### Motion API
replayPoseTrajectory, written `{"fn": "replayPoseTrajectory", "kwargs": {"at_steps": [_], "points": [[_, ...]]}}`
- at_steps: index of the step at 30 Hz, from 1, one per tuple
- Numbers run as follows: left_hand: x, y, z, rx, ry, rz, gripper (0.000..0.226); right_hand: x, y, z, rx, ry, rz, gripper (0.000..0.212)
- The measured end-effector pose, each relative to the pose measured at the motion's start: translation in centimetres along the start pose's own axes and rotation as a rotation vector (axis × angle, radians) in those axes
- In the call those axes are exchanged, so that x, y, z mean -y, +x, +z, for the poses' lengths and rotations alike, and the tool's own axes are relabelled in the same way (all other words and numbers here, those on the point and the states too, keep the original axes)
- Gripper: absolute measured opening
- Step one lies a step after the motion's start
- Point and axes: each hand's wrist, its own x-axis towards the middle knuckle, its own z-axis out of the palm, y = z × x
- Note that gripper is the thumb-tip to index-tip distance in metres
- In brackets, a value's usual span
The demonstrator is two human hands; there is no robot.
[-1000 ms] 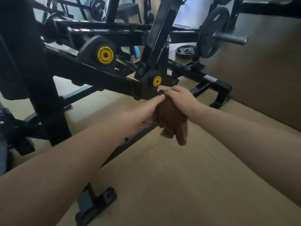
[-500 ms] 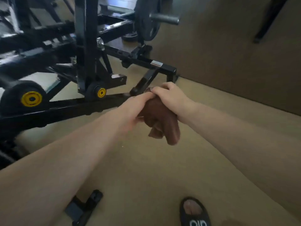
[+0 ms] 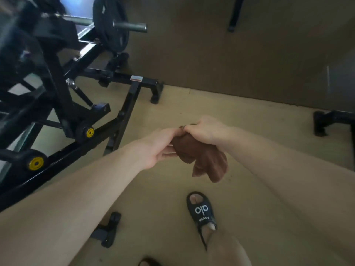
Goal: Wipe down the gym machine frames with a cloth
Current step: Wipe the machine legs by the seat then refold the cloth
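The brown cloth (image 3: 199,154) is in the air between both hands, above the tan floor (image 3: 249,189) and just to the right of the black machine frame (image 3: 63,158), touching none of it. The right hand (image 3: 206,130) grips the bunched top of the cloth with its fingers curled over it, and the left hand (image 3: 159,148) holds the same bunch from the other side, thumb on top and fingers tucked beneath; how hard either one squeezes cannot be told. Below the hands the cloth hangs in loose folds and two drooping corners, which suggests it is light, soft and completely limp, with no stiffness to push against a bar on its own. It looks like thick terry-type fabric, so it should not slip from a grip and nothing about it is fragile. For wiping, the best hold is probably a folded pad gathered in one palm, with the trailing corners taken up so they do not drag on the floor or catch on the yellow-capped pivots (image 3: 89,132). The diagonal frame rail nearest the left forearm is the closest surface. A weight plate (image 3: 110,25) sits on its steel peg further back, and a foot in a black slide sandal (image 3: 201,210) stands below the cloth
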Motion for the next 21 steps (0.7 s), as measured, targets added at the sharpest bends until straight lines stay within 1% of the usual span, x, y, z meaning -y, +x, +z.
{"fn": "replayPoseTrajectory", "kwargs": {"at_steps": [2,3,5,8,10,12,15,19,21], "points": [[-1.6,-2.5,1.1,0.059,0.016,-0.013,0.031,0.1,-2.6,-1.9,0.013,0.068,0.009,0.036],[-2.3,-3.8,1.4,0.077,0.025,-0.011,0.037,0.4,-4.0,-2.7,0.026,0.106,0.007,0.034],[-3.7,-6.7,1.9,0.093,0.066,-0.010,0.049,1.5,-6.8,-4.3,0.040,0.162,-0.018,0.036],[-6.0,-11.8,1.7,0.071,0.149,0.016,0.064,4.5,-11.3,-6.1,0.045,0.146,-0.098,0.041],[-7.5,-15.4,1.0,0.054,0.206,0.078,0.068,6.8,-14.2,-6.9,0.047,0.094,-0.178,0.042],[-8.9,-19.1,0.2,0.029,0.284,0.156,0.065,9.0,-17.2,-7.6,0.042,0.062,-0.248,0.041],[-10.4,-24.7,-1.2,0.010,0.395,0.229,0.056,11.8,-21.7,-8.4,0.073,0.064,-0.320,0.036],[-11.7,-31.2,-2.7,0.055,0.567,0.257,0.038,14.9,-27.3,-9.2,0.139,-0.008,-0.379,0.029],[-12.4,-33.7,-3.1,0.030,0.638,0.281,0.029,16.5,-29.4,-9.7,0.166,-0.073,-0.405,0.030]]}}
